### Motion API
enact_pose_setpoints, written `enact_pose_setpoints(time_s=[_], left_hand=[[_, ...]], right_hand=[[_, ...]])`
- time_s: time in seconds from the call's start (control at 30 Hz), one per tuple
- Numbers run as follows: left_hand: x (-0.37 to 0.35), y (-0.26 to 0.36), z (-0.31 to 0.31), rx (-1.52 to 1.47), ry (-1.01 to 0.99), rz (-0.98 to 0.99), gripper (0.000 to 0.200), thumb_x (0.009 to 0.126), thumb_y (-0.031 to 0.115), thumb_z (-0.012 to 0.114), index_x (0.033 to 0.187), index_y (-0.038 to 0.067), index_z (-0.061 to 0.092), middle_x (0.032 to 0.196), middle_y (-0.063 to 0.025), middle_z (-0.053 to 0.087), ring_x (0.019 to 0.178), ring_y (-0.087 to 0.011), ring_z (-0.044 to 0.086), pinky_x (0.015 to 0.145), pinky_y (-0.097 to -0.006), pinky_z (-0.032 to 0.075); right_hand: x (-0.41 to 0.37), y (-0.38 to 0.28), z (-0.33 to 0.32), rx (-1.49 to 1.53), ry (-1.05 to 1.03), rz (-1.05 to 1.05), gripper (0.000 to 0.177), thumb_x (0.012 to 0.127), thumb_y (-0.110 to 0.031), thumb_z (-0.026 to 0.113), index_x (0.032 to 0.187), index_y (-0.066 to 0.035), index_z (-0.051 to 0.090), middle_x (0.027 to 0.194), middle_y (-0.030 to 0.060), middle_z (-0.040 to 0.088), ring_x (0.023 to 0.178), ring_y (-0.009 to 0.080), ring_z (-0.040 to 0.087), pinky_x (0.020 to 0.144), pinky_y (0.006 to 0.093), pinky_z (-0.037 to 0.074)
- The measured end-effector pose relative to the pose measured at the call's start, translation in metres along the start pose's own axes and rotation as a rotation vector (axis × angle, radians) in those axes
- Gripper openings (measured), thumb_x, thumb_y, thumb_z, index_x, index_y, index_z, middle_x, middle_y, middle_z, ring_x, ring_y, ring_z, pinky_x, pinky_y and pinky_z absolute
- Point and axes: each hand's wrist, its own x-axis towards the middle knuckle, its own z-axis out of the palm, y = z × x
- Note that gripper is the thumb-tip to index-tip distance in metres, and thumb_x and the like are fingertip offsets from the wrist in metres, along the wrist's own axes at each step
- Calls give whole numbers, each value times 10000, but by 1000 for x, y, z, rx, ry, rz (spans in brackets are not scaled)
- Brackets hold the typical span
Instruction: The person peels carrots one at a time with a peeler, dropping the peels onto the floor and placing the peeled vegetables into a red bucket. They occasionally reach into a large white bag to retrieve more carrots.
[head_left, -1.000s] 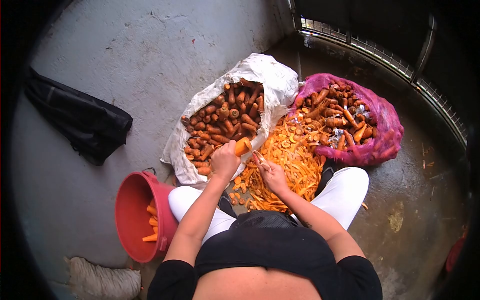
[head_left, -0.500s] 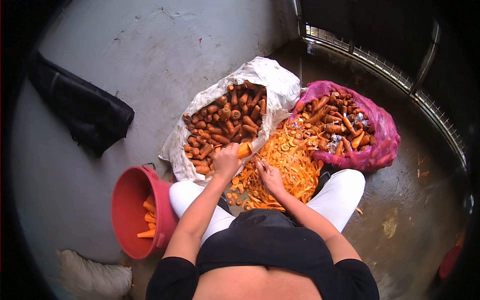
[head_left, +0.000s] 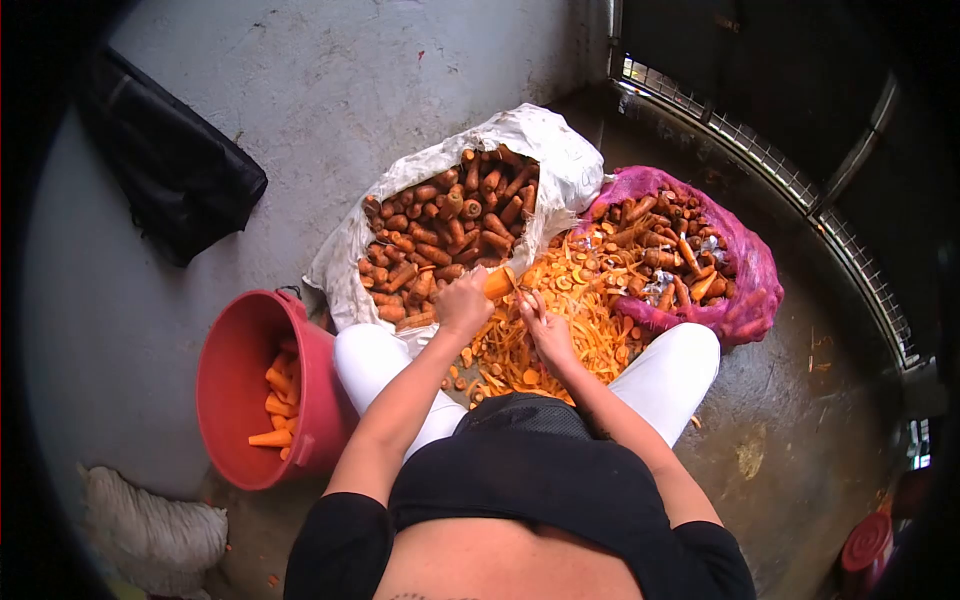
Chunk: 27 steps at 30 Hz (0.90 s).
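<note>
My left hand (head_left: pixel 465 302) is wrapped round a peeled orange carrot (head_left: pixel 498 283), its end pointing right. Close beside that end is my right hand (head_left: pixel 546 330), fingers pinched on something small that I cannot make out. Beneath both hands spreads a heap of carrot peelings (head_left: pixel 580 325) with round cut-off ends among the strips. Just beyond my left hand, a white sack (head_left: pixel 345 255) lies open, full of unpeeled brownish carrots (head_left: pixel 450 225).
On the left a red bucket (head_left: pixel 222 385) holds several peeled carrots (head_left: pixel 280 400). A pink mesh sack (head_left: pixel 755 285) of carrots and scraps stands at the right. Black sheeting (head_left: pixel 180 165) lies at far left, a pale sack (head_left: pixel 150 525) at lower left, a red container (head_left: pixel 867 540) at lower right.
The view has shifted slightly, bringing the red container at lower right further into sight. The carrot's end and my right hand are closer together; the left hand keeps its hold.
</note>
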Motion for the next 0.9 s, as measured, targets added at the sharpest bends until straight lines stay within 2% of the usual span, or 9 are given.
enact_pose_setpoints(time_s=[0.13, 0.3, 0.43, 0.53, 0.63, 0.7, 0.73, 0.83, 0.9], left_hand=[[0, 5, -9, -172, -155, -127, 218, 715, 136, 602, 932, 113, 609, 826, -164, 665, 802, -355, 644, 684, -456, 507], [-1, 2, -6, -95, -92, -68, 248, 712, 141, 593, 955, 111, 632, 839, -166, 669, 783, -353, 647, 685, -453, 510], [2, 3, 8, -1, -34, -9, 278, 714, 137, 583, 985, 100, 632, 849, -174, 671, 794, -348, 649, 687, -454, 511], [0, 13, 12, -201, -113, -193, 290, 721, 126, 572, 1004, 90, 621, 827, -187, 666, 794, -352, 649, 679, -460, 508], [6, 8, 3, -48, -233, -104, 306, 724, 146, 570, 1020, 105, 637, 829, -188, 666, 799, -359, 647, 690, -452, 509], [8, -3, 15, -115, -279, -115, 329, 720, 175, 571, 1036, 126, 649, 870, -169, 675, 798, -353, 648, 694, -437, 511], [10, -8, 18, -166, -323, -120, 326, 714, 176, 575, 1027, 126, 654, 875, -164, 677, 795, -347, 650, 690, -431, 510], [14, -15, 9, -311, -464, -147, 309, 692, 168, 585, 986, 109, 662, 882, -157, 680, 791, -328, 654, 677, -405, 501], [15, -20, 5, -373, -507, -150, 299, 673, 154, 596, 957, 89, 662, 872, -158, 679, 778, -308, 656, 668, -385, 494]], right_hand=[[5, 10, -5, -121, 12, -71, 326, 923, -347, 595, 1007, -42, 674, 523, -73, 416, 438, 29, 336, 410, 233, 266], [16, 14, -11, -218, -20, -23, 307, 924, -340, 589, 920, -57, 707, 554, -77, 459, 438, 28, 356, 411, 234, 276], [19, 19, -14, -85, -23, -31, 310, 925, -347, 585, 950, -63, 708, 549, -77, 456, 438, 29, 358, 412, 240, 287], [25, 20, -16, -105, -8, -24, 319, 927, -355, 579, 977, -68, 708, 544, -78, 447, 446, 28, 361, 417, 241, 293], [26, 28, -22, -176, -42, -15, 329, 927, -362, 577, 1010, -70, 704, 554, -79, 455, 461, 27, 362, 429, 236, 297], [31, 38, -23, -184, -58, -47, 335, 926, -363, 577, 1028, -68, 699, 569, -78, 473, 476, 25, 360, 438, 231, 297], [34, 42, -23, -161, -62, -58, 345, 924, -364, 580, 1061, -67, 688, 592, -67, 495, 528, 23, 388, 477, 225, 331], [37, 46, -24, -277, -103, -183, 356, 925, -363, 581, 1170, -113, 645, 551, -95, 447, 432, 12, 331, 402, 208, 247], [36, 42, -24, -264, -122, -141, 354, 927, -364, 577, 1161, -107, 648, 553, -93, 450, 443, 11, 340, 409, 207, 253]])
